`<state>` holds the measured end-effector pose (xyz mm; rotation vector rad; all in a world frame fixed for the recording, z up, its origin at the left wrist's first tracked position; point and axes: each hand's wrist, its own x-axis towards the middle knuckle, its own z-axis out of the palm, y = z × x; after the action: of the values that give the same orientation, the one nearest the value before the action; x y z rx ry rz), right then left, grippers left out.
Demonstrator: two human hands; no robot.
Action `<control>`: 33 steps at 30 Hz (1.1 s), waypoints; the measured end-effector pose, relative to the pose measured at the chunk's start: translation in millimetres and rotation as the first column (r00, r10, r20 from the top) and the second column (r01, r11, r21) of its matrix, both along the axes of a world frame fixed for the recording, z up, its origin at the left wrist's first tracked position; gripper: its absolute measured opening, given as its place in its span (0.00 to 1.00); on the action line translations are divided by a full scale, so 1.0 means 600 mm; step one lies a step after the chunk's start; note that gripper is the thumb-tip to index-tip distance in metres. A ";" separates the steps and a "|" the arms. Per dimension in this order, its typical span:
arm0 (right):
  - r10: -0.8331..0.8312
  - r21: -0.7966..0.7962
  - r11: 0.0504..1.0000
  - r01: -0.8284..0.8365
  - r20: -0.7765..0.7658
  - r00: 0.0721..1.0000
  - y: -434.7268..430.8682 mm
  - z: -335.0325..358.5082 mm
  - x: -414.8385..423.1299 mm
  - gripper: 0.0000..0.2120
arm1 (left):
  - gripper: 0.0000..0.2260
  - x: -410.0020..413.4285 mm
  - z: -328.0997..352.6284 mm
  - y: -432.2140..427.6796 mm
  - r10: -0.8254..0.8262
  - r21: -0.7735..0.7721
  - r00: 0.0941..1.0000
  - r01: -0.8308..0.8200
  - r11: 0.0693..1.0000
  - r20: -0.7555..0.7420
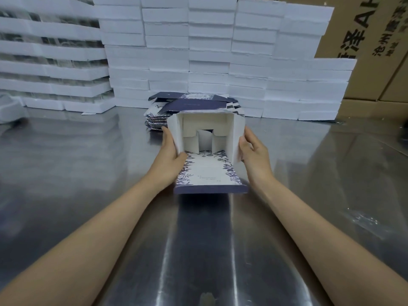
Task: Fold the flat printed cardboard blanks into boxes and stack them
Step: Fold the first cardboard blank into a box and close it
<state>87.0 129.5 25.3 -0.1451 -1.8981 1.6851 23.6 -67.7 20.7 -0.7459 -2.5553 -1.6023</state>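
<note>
Box half-formed, held just above the bench, open end toward the camera. 4 walls are up and square. Far end looks closed by interlocking tabs, though a gap shows at centre. Lid flap lies flat toward the camera, its tuck strip not yet bent. Left hand and right hand each have fingers clamped on 1 side flap, both flaps splayed outward. Left to do, likely: fold side flaps in, tuck lid, stack. Pile of flat blanks waits just behind; no finished box in view. Card is thin and matte, white inside, with navy floral print outside. Bench is brushed steel, reflective. Foam blocks are chalky and rough-edged.
</note>
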 end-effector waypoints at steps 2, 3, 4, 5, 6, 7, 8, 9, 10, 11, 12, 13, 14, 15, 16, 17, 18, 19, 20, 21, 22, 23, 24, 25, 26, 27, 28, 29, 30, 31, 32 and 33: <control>-0.155 0.178 0.972 0.157 -0.026 0.988 -0.004 0.005 0.003 0.28 | 0.33 0.005 0.003 0.007 0.008 0.048 1.000 -0.008 0.999 0.006; -0.216 0.288 0.927 0.242 -0.119 0.969 -0.007 0.011 0.008 0.30 | 0.33 0.007 0.005 0.012 0.027 0.081 0.999 -0.028 0.996 0.017; -0.233 0.407 0.851 0.333 -0.274 0.933 -0.011 0.020 0.013 0.30 | 0.33 0.008 0.008 0.016 0.046 0.118 0.998 -0.050 0.992 0.033; -0.190 0.524 0.738 0.425 -0.443 0.876 -0.016 0.032 0.015 0.28 | 0.32 0.007 0.012 0.019 0.059 0.151 0.997 -0.065 0.986 0.046; -0.105 0.607 0.607 0.512 -0.577 0.810 -0.022 0.046 0.016 0.25 | 0.32 0.005 0.016 0.020 0.059 0.183 0.997 -0.069 0.981 0.058; -0.023 0.659 0.492 0.570 -0.644 0.765 -0.030 0.062 0.017 0.22 | 0.32 0.001 0.020 0.020 0.052 0.217 0.996 -0.066 0.974 0.071; 0.026 0.695 0.396 0.600 -0.662 0.749 -0.037 0.081 0.019 0.19 | 0.32 -0.002 0.025 0.019 0.045 0.248 0.995 -0.066 0.966 0.088; 0.047 0.716 0.321 0.620 -0.666 0.744 -0.040 0.101 0.022 0.16 | 0.32 -0.004 0.029 0.017 0.050 0.269 0.993 -0.076 0.960 0.104; 0.052 0.721 0.293 0.628 -0.668 0.742 -0.042 0.121 0.028 0.14 | 0.32 -0.004 0.031 0.016 0.056 0.271 0.991 -0.086 0.959 0.118; 0.053 0.731 0.342 0.590 -0.642 0.765 -0.045 0.139 0.035 0.12 | 0.32 -0.002 0.032 0.015 0.053 0.264 0.991 -0.085 0.961 0.124; 0.063 0.756 0.461 0.464 -0.550 0.833 -0.048 0.160 0.045 0.12 | 0.32 0.000 0.032 0.015 0.046 0.260 0.991 -0.076 0.963 0.123; 0.096 0.761 0.598 0.252 -0.380 0.920 -0.053 0.182 0.054 0.13 | 0.32 0.003 0.033 0.016 0.043 0.256 0.992 -0.074 0.964 0.122; 0.158 0.734 0.679 -0.012 -0.130 0.979 -0.057 0.200 0.060 0.15 | 0.32 0.006 0.033 0.017 0.040 0.251 0.991 -0.071 0.965 0.125; 0.225 0.686 0.675 -0.271 0.158 0.961 -0.063 0.211 0.063 0.17 | 0.33 0.008 0.033 0.017 0.036 0.248 0.991 -0.066 0.967 0.126; 0.246 0.627 0.617 -0.475 0.420 0.874 -0.067 0.215 0.061 0.18 | 0.33 0.011 0.034 0.019 0.024 0.236 0.992 -0.052 0.970 0.120; 0.220 0.570 0.539 -0.620 0.616 0.757 -0.069 0.212 0.054 0.17 | 0.33 0.014 0.035 0.019 0.006 0.224 0.994 -0.032 0.974 0.112; 0.167 0.529 0.469 -0.707 0.733 0.659 -0.071 0.202 0.044 0.15 | 0.33 0.016 0.037 0.020 -0.018 0.222 0.994 -0.006 0.975 0.104; 0.096 0.532 0.421 -0.734 0.779 0.620 -0.074 0.188 0.032 0.13 | 0.33 0.018 0.039 0.020 -0.044 0.222 0.994 0.020 0.975 0.102; 0.028 0.575 0.401 -0.713 0.770 0.637 -0.076 0.174 0.019 0.12 | 0.33 0.022 0.041 0.020 -0.069 0.217 0.993 0.045 0.975 0.101; -0.036 0.634 0.406 -0.658 0.731 0.682 -0.074 0.160 0.005 0.13 | 0.33 0.026 0.042 0.020 -0.083 0.201 0.992 0.064 0.977 0.091; -0.089 0.682 0.433 -0.590 0.683 0.725 -0.070 0.147 -0.010 0.14 | 0.33 0.030 0.044 0.020 -0.092 0.175 0.993 0.079 0.981 0.070; -0.127 0.710 0.466 -0.528 0.644 0.754 -0.065 0.136 -0.021 0.15 | 0.34 0.033 0.044 0.020 -0.105 0.150 0.993 0.097 0.984 0.050; -0.152 0.723 0.503 -0.473 0.613 0.775 -0.059 0.128 -0.031 0.16 | 0.34 0.037 0.044 0.021 -0.125 0.129 0.991 0.119 0.985 0.040; -0.166 0.724 0.544 -0.424 0.589 0.791 -0.053 0.121 -0.036 0.17 | 0.34 0.040 0.044 0.021 -0.150 0.114 0.988 0.145 0.983 0.037; -0.174 0.720 0.583 -0.377 0.564 0.807 -0.048 0.114 -0.041 0.18 | 0.35 0.042 0.043 0.021 -0.177 0.104 0.983 0.172 0.980 0.040; -0.188 0.724 0.607 -0.327 0.531 0.826 -0.045 0.108 -0.045 0.18 | 0.35 0.043 0.043 0.022 -0.203 0.101 0.978 0.198 0.975 0.049; -0.210 0.742 0.609 -0.280 0.492 0.845 -0.043 0.104 -0.047 0.17 | 0.35 0.046 0.042 0.024 -0.230 0.103 0.971 0.224 0.969 0.062; -0.243 0.769 0.594 -0.235 0.450 0.859 -0.042 0.101 -0.049 0.15 | 0.35 0.049 0.042 0.026 -0.255 0.099 0.965 0.247 0.964 0.069; -0.283 0.803 0.562 -0.197 0.411 0.867 -0.041 0.098 -0.051 0.13 | 0.35 0.053 0.041 0.028 -0.275 0.086 0.959 0.269 0.959 0.066; -0.317 0.827 0.531 -0.185 0.397 0.861 -0.040 0.095 -0.052 0.10 | 0.35 0.056 0.040 0.030 -0.290 0.063 0.955 0.287 0.956 0.056; -0.332 0.839 0.509 -0.191 0.396 0.856 -0.039 0.092 -0.052 0.09 | 0.36 0.059 0.040 0.033 -0.297 0.041 0.954 0.296 0.954 0.048; -0.320 0.837 0.508 -0.205 0.404 0.857 -0.038 0.089 -0.054 0.09 | 0.36 0.061 0.040 0.035 -0.293 0.026 0.955 0.292 0.956 0.045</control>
<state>54.7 106.9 78.6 -0.2713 -2.8894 0.4296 60.2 -46.7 44.6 -1.1443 -2.5553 -1.7380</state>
